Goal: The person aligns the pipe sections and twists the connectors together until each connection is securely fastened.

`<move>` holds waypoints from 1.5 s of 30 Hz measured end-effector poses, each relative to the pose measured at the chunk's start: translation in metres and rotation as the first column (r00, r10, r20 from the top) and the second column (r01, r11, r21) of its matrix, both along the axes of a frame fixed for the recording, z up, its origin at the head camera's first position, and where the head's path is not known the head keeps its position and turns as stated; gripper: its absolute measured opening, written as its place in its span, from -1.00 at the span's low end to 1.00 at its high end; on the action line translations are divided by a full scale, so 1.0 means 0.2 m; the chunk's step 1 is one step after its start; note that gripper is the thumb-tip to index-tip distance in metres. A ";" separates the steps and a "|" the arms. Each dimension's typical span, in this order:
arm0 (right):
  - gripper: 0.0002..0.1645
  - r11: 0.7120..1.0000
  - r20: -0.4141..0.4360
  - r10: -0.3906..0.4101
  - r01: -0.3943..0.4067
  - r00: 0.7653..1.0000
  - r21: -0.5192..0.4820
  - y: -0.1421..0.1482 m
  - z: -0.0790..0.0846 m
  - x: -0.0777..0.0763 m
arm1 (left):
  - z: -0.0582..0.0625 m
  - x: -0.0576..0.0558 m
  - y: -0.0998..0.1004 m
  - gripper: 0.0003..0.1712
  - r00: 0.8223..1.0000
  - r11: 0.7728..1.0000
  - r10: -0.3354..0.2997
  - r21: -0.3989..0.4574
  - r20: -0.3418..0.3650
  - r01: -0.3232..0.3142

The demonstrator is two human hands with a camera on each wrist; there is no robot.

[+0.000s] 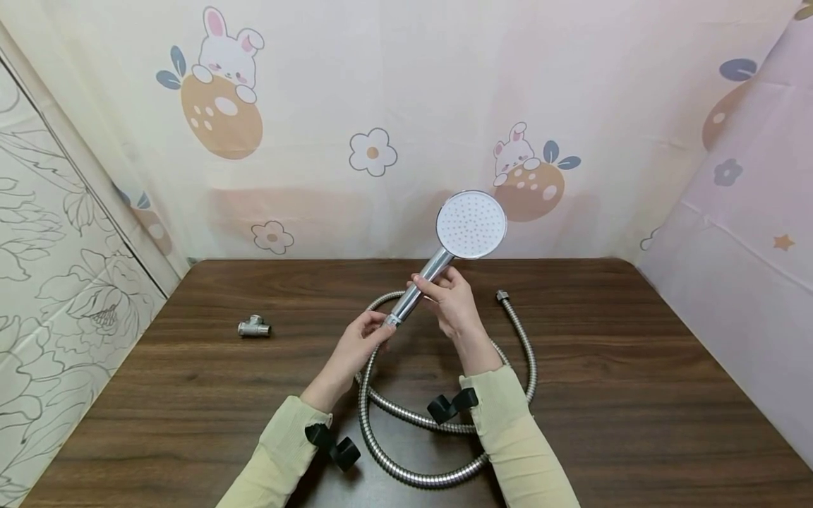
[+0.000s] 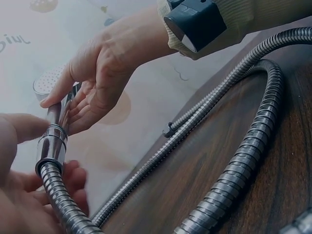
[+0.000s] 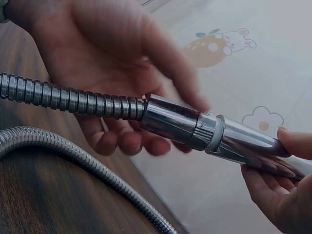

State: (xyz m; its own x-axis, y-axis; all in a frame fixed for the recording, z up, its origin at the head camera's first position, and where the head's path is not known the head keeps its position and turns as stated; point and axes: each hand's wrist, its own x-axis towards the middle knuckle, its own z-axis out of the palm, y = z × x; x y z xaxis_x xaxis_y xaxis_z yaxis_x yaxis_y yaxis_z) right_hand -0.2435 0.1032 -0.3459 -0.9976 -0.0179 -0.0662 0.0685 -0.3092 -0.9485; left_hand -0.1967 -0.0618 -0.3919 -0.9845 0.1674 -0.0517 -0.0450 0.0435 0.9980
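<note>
A hand shower with a round white spray face (image 1: 471, 224) and a chrome handle (image 1: 427, 278) is held tilted over the table. My right hand (image 1: 459, 307) grips the handle, thumb along its front and fingers behind. At the handle's lower end, my left hand (image 1: 353, 347) has its thumb on the chrome hose nut (image 3: 170, 119), with the fingers curled behind and below. A pale ring (image 3: 215, 134) shows where nut and handle meet. From the nut, the ribbed metal hose (image 1: 438, 482) runs down and loops on the table.
The hose's other end, with a small nut (image 1: 502, 295), lies to the right of my right hand. A small chrome tee fitting (image 1: 254, 327) lies on the wooden table (image 1: 635, 395) at left. A printed curtain (image 1: 381, 85) hangs behind the table.
</note>
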 end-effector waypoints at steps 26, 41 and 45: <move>-0.55 1.000 -0.022 0.011 -0.011 1.000 -0.014 0.00 0.01 0.00 | 0.00 -0.01 -0.01 -0.72 1.000 1.000 0.009 -0.020 0.021 -0.009; -0.53 1.000 -0.014 0.012 -0.013 1.000 -0.024 -0.01 0.00 0.00 | 0.01 0.01 -0.02 -0.63 0.997 0.999 0.013 -0.033 0.074 -0.010; -0.55 1.000 -0.013 0.012 -0.012 1.000 -0.027 0.00 0.00 0.00 | 0.01 0.01 -0.02 -0.64 0.998 1.000 -0.010 -0.007 0.059 0.010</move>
